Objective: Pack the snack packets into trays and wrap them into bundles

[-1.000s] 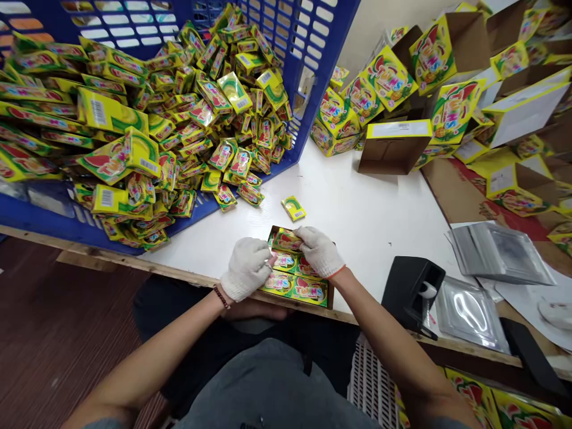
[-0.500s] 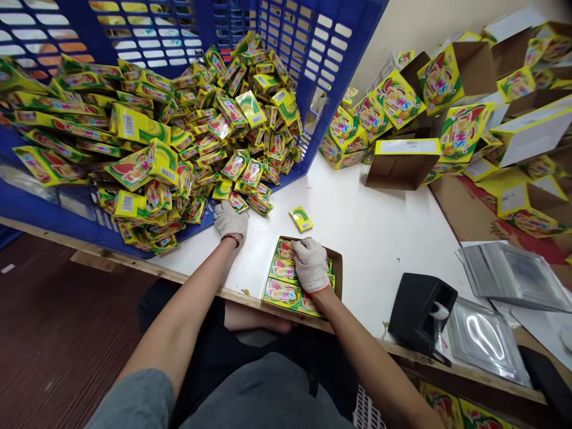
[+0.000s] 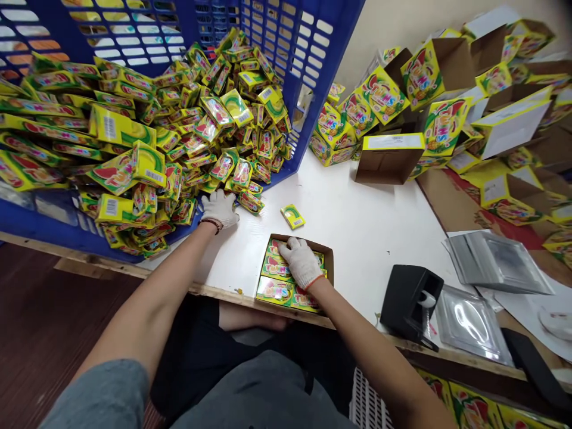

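My left hand [image 3: 218,210], in a white knit glove, rests with fingers spread at the low front of a heap of small fruit-printed candy packs [image 3: 241,173]. It touches the nearest packs. My right hand [image 3: 302,262], gloved too, lies over an open carton [image 3: 329,262] at the table's front edge, fingers loosely bent onto the packs [image 3: 274,290] that sit in it in rows. The hand hides part of these packs. One loose pack [image 3: 292,216] lies on the white table just behind the carton, apart from both hands.
The blue crate [image 3: 330,36] bearing the heap stands at the left. Open display cartons [image 3: 388,158] are piled at the back right. A black tape dispenser [image 3: 409,301], clear plastic trays [image 3: 500,262] and a flat clear tray [image 3: 473,325] sit at the right.
My left hand's fingers have spread out against the packs at the heap's front. My right hand stays on the packs in the carton. The whole view has shifted slightly.
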### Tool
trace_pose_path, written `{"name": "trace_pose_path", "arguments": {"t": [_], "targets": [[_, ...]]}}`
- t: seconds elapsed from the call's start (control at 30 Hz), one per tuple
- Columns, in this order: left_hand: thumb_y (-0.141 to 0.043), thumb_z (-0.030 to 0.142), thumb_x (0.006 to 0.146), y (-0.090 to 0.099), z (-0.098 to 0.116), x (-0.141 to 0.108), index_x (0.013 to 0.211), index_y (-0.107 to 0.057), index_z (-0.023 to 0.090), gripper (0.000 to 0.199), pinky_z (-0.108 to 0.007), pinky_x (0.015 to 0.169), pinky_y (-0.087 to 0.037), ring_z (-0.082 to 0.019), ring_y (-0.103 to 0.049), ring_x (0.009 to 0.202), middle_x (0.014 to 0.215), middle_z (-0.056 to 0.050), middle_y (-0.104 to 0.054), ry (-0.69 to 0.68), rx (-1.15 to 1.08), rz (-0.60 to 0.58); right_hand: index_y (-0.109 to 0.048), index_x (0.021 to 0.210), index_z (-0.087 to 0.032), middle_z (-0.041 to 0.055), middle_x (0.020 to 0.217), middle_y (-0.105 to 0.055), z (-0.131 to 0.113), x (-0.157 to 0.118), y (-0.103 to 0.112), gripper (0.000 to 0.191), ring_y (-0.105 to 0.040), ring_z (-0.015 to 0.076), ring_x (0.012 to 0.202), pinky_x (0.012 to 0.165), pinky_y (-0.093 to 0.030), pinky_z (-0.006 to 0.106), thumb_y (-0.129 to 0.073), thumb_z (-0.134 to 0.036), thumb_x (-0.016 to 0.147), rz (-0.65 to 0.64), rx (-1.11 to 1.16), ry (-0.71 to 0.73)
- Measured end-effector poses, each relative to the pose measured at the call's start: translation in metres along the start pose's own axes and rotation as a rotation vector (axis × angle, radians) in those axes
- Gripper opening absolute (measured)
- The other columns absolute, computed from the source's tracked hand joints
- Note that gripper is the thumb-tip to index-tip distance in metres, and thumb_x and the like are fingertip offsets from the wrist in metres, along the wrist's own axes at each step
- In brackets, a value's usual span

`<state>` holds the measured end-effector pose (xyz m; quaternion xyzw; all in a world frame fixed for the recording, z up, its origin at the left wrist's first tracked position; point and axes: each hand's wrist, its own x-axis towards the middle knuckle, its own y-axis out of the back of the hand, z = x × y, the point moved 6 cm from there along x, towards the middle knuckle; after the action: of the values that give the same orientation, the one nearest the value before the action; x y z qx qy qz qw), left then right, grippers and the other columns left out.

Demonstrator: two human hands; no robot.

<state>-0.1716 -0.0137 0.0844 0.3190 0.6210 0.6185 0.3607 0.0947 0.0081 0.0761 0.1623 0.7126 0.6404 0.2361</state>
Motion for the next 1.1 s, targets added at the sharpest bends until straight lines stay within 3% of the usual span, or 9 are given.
{"name": "trace_pose_path", "arguments": {"t": [0.13,0.37,0.43,0.57,0.67,0.83,0.97,1.1], "targets": [[-0.063,0.039,0.069,0.0,0.0,-0.002,0.127,-0.052,0.019,0.062,-0.045,0.094,-0.041,-0.038,-0.044,0.12,0.129,-0.019,-0.046,-0.006,-0.001,-0.055,-0.052,0.138,-0.028,0.0144,0.121,-0.056,-0.004,-0.003,0.001,0.044,-0.048,0.0263,0.102,0.08,-0.042,0.036,-0.042,-0.015,0.097,-0.043,-0.049,0.046],[-0.063,0.031,0.07,-0.003,-0.017,-0.015,0.134,-0.049,0.023,0.066,-0.042,0.091,-0.044,-0.035,-0.052,0.112,0.133,-0.018,-0.045,-0.098,0.013,-0.16,-0.062,0.124,-0.022,0.0129,0.111,-0.06,-0.01,-0.012,0.003,0.034,-0.048,0.0262,0.099,0.082,-0.037,0.037,-0.041,-0.018,0.097,0.087,-0.009,-0.018],[-0.069,0.038,0.068,-0.002,-0.014,-0.016,0.131,-0.053,0.022,0.067,-0.044,0.091,-0.043,-0.037,-0.052,0.111,0.126,-0.019,-0.049,-0.112,0.06,-0.169,-0.063,0.121,-0.021,0.013,0.112,-0.06,-0.018,-0.012,0.001,0.031,-0.048,0.027,0.101,0.083,-0.036,0.038,-0.044,-0.02,0.096,0.119,0.025,0.013],[-0.081,0.05,0.055,0.0,0.005,-0.023,0.122,-0.059,0.019,0.077,-0.048,0.095,-0.038,-0.041,-0.049,0.116,0.126,-0.021,-0.051,-0.184,0.153,-0.177,-0.06,0.127,-0.022,0.0139,0.124,-0.057,-0.031,-0.007,-0.007,0.036,-0.048,0.029,0.107,0.085,-0.037,0.039,-0.049,-0.024,0.093,0.061,0.053,0.092],[-0.077,0.04,0.063,0.0,0.013,-0.035,0.118,-0.061,0.018,0.061,-0.044,0.089,-0.041,-0.039,-0.054,0.111,0.122,-0.022,-0.055,-0.209,0.152,-0.223,-0.06,0.126,-0.022,0.0125,0.123,-0.058,-0.03,-0.004,-0.006,0.036,-0.048,0.0286,0.108,0.088,-0.037,0.039,-0.051,-0.025,0.092,0.072,0.084,0.115],[-0.069,0.032,0.071,0.003,-0.001,-0.072,0.105,-0.064,0.014,0.039,-0.042,0.082,-0.043,-0.037,-0.061,0.101,0.112,-0.022,-0.061,-0.166,0.139,-0.247,-0.066,0.114,-0.02,0.0104,0.11,-0.063,-0.017,-0.005,-0.001,0.027,-0.053,0.0256,0.102,0.088,-0.04,0.036,-0.05,-0.026,0.094,0.172,0.268,0.098],[-0.062,0.038,0.078,0.023,0.003,-0.11,0.102,-0.061,0.019,0.03,-0.036,0.074,-0.046,-0.029,-0.064,0.086,0.098,-0.013,-0.066,-0.168,0.031,-0.223,-0.065,0.115,-0.017,0.0115,0.11,-0.064,-0.005,-0.007,0.02,0.029,-0.056,0.0238,0.104,0.094,-0.044,0.036,-0.043,-0.021,0.096,0.326,0.504,0.073],[-0.062,0.031,0.08,0.063,0.056,-0.139,0.108,-0.059,0.02,0.03,-0.039,0.086,-0.047,-0.029,-0.062,0.1,0.107,-0.012,-0.065,-0.375,-0.088,-0.019,-0.058,0.128,-0.016,0.0132,0.123,-0.061,-0.001,-0.009,0.061,0.036,-0.054,0.0241,0.118,0.103,-0.042,0.038,-0.046,-0.023,0.095,0.419,0.648,0.182]]}}
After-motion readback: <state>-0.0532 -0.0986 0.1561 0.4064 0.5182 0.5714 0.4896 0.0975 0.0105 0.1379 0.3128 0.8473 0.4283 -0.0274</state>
